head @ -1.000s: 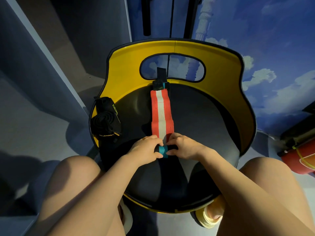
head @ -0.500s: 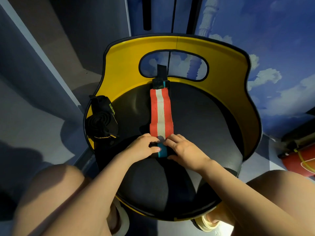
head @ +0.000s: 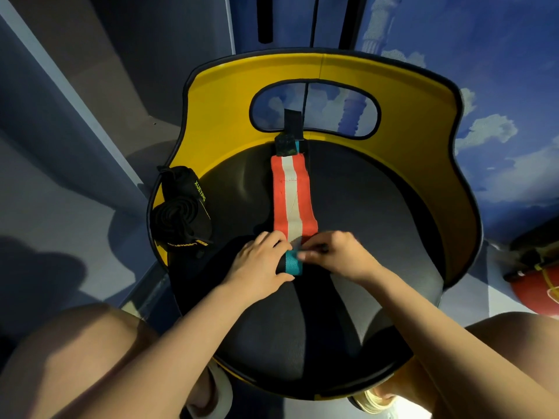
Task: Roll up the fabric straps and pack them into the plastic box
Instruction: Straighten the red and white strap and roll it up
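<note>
An orange strap with a white stripe (head: 292, 198) lies flat along the middle of a black chair seat (head: 378, 231), its dark far end (head: 289, 142) against the yellow backrest. The near end is rolled into a small roll with a teal edge (head: 292, 263). My left hand (head: 260, 264) grips the roll from the left. My right hand (head: 338, 257) pinches it from the right, fingers blurred. A black strap with yellow-green lettering (head: 181, 216), rolled up, rests on the seat's left edge. No plastic box is in view.
The yellow backrest (head: 423, 152) curves around the far side of the seat, with an oval cut-out. My bare knees are at the bottom corners. A red object (head: 541, 285) lies on the floor at the right. A grey wall stands to the left.
The roll at the near end of the orange strap has moved a little further along the strap and both hands have shifted with it. The camera view has drifted closer over the seat.
</note>
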Demonstrator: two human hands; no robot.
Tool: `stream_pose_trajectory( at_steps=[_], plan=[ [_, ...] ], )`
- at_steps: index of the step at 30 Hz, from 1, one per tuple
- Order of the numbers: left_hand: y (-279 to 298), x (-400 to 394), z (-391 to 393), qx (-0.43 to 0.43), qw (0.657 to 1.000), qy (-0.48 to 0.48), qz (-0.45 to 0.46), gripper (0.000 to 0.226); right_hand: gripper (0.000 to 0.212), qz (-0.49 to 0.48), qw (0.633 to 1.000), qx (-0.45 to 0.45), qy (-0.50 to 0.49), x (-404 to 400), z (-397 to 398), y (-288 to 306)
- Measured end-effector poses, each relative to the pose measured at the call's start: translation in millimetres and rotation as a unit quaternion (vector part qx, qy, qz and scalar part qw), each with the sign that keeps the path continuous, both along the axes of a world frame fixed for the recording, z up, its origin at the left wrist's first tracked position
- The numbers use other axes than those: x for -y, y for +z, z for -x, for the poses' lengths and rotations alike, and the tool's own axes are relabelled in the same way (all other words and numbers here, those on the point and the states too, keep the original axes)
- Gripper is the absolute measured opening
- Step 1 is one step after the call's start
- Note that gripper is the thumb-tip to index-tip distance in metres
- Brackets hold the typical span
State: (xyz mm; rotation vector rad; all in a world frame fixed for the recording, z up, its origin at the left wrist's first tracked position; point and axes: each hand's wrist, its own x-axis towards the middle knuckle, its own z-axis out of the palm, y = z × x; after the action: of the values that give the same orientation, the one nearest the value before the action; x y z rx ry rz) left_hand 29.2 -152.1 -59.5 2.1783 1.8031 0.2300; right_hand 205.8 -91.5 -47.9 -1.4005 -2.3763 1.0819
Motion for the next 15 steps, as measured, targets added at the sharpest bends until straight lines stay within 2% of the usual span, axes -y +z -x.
stream_pose_trajectory(
  at_steps=[2, 4, 7, 9, 12, 15],
  plan=[
    [2, -3, 1, 0.011, 1.000, 0.005, 0.017, 0.052, 0.029, 0.005, 0.982, -0.067, -0.174, -5, 2, -4],
    [4, -5, 1, 0.012, 1.000, 0.005, 0.027, 0.051, 0.035, 0.049, 0.960, -0.081, -0.263, -15, 6, -8],
    [4, -7, 2, 0.017, 0.999, 0.003, 0.038, 0.049, 0.040, 0.177, 0.941, -0.111, -0.266, -26, 18, -11],
    [5, -8, 3, 0.026, 0.999, 0.004, 0.045, 0.048, 0.036, 0.207, 0.925, -0.152, -0.280, -32, 26, -12],
    [7, -10, 4, 0.042, 0.998, 0.004, 0.055, 0.046, 0.020, 0.190, 0.911, -0.189, -0.312, -39, 31, -16],
    [9, -10, 6, 0.060, 0.996, 0.008, 0.072, 0.046, 0.019, 0.136, 0.918, -0.184, -0.324, -45, 34, -19]
  ],
)
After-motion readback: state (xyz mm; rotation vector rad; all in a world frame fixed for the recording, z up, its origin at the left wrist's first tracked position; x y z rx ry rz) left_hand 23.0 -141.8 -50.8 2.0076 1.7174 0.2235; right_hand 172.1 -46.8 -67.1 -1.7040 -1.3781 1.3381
